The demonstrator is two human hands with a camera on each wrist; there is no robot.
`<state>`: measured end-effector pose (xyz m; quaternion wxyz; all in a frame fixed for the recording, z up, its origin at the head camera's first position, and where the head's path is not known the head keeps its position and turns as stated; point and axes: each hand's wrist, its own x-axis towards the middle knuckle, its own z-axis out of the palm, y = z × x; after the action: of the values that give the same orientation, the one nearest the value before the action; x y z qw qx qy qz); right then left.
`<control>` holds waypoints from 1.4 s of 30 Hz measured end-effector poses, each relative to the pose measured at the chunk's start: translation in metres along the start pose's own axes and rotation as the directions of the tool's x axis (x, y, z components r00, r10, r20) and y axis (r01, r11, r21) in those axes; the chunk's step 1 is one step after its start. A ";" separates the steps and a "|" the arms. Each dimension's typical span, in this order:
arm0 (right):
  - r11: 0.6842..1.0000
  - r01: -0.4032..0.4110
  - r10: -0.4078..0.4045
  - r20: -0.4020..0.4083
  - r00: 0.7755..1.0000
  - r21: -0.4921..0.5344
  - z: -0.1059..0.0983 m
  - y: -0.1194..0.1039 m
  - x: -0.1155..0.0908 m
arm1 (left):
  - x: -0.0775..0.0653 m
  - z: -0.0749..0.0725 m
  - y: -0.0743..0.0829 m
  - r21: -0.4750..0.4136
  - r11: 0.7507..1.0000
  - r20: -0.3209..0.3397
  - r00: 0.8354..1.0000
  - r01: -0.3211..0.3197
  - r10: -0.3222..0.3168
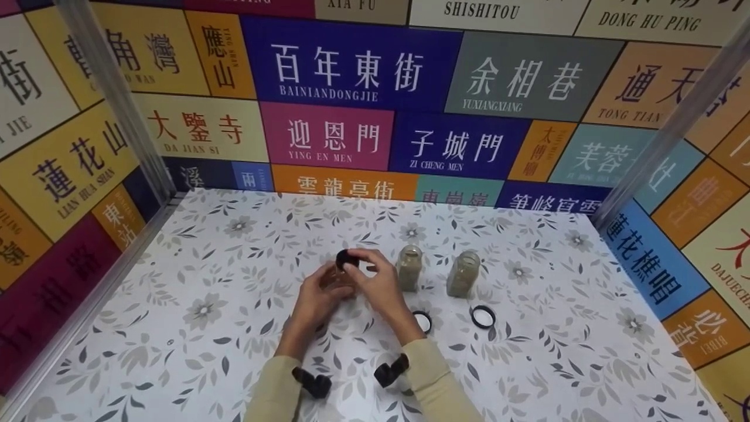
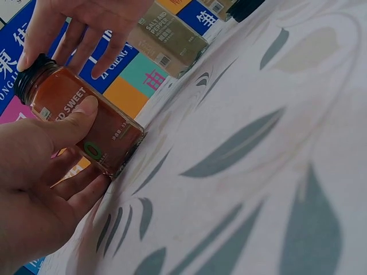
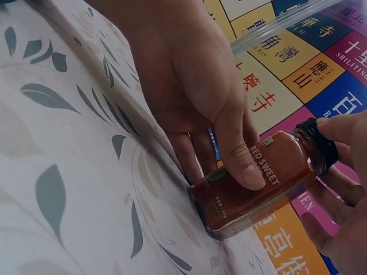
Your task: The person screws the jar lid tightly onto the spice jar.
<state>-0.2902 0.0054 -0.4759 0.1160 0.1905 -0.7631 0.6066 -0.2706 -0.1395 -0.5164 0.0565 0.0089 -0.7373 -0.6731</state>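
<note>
My left hand (image 1: 316, 298) grips a square glass jar of red-brown powder (image 2: 117, 133), labelled "RED SWEET", with the thumb across its label. The jar stands on the tabletop in both wrist views. My right hand (image 1: 379, 286) pinches the black screw lid (image 3: 319, 143) at the jar's mouth between thumb and fingers. In the head view the hands largely hide the jar, but the lid shows on top. To the right stand two lidless glass jars of greyish-green contents, a nearer-to-hand jar (image 1: 409, 274) and a farther jar (image 1: 463, 279).
Two black lids with white insides lie in front of these jars: one lid (image 1: 428, 317) partly behind the right forearm, the other lid (image 1: 483, 317) farther right. The leaf-patterned tabletop (image 1: 193, 351) meets walls of colourful sign panels (image 1: 351, 64) at the back and sides.
</note>
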 end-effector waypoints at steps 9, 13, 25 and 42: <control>1.000 -0.008 0.008 -0.005 1.000 0.012 0.000 0.004 0.000 | 0.001 0.000 -0.004 0.015 0.999 -0.006 0.999 -0.032 0.032; 1.000 -0.013 0.013 -0.022 1.000 0.013 0.001 0.004 0.000 | 0.001 0.001 -0.005 0.018 0.999 0.000 1.000 -0.029 0.029; 1.000 0.002 -0.002 0.003 1.000 0.008 0.002 -0.032 -0.013 | -0.008 -0.006 -0.005 0.010 1.000 -0.023 1.000 0.015 -0.015; 0.999 0.034 -0.034 -0.002 0.999 -0.003 -0.008 -0.033 -0.007 | -0.001 0.002 -0.001 -0.018 1.000 -0.015 1.000 -0.015 0.014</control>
<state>-0.2696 0.0075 -0.4477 0.1272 0.2028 -0.7604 0.6038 -0.2703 -0.1378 -0.5175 0.0669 0.0079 -0.7308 -0.6793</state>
